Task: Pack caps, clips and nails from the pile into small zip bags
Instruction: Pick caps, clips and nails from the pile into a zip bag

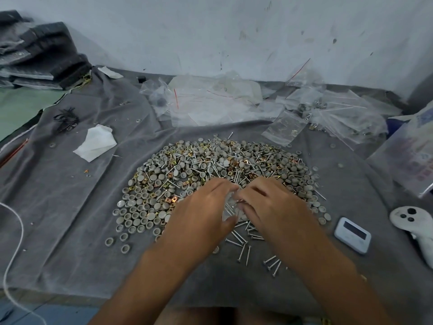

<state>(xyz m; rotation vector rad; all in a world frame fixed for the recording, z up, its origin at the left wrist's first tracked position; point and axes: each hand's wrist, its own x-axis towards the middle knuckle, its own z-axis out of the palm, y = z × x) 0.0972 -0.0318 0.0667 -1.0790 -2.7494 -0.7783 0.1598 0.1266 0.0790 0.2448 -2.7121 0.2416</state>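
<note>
Near edge of the grey cloth: loose nails lie scattered. Just beyond, left hand and right hand meet, both pinching a small zip bag, probably holding its mouth open for filling. Behind them the mixed pile of caps, clips and nails. Far edge: spare zip bags.
</note>
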